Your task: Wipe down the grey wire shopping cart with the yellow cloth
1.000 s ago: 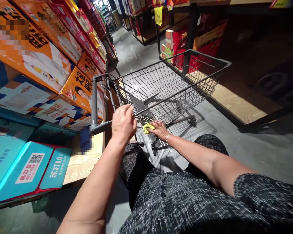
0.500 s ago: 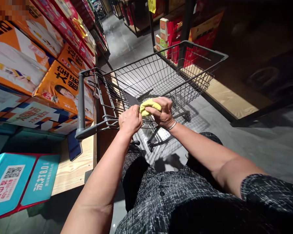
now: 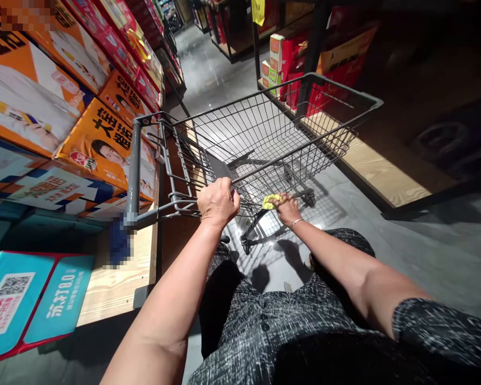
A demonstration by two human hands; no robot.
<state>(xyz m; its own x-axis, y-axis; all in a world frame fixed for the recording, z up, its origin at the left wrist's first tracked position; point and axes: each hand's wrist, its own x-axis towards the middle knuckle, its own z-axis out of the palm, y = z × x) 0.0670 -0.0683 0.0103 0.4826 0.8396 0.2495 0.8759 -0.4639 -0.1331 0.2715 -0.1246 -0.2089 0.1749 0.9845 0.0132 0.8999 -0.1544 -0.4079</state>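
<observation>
Left hand (image 3: 219, 202): grip curled round the near top rail of the wire shopping cart (image 3: 282, 158), at the handle end of its basket. Right hand (image 3: 287, 208): grip pinching a bunched yellow cloth (image 3: 271, 201) — cloth sits below that rail, outside the basket near the cart's lower frame (contact with the wire: cannot tell). Thin bracelet (image 3: 297, 221) on the right wrist. Cart stands on grey floor (image 3: 369, 251), handle beside the stacked orange boxes (image 3: 104, 149); teal box (image 3: 60, 291) on the wooden shelf (image 3: 140, 256), left.
</observation>
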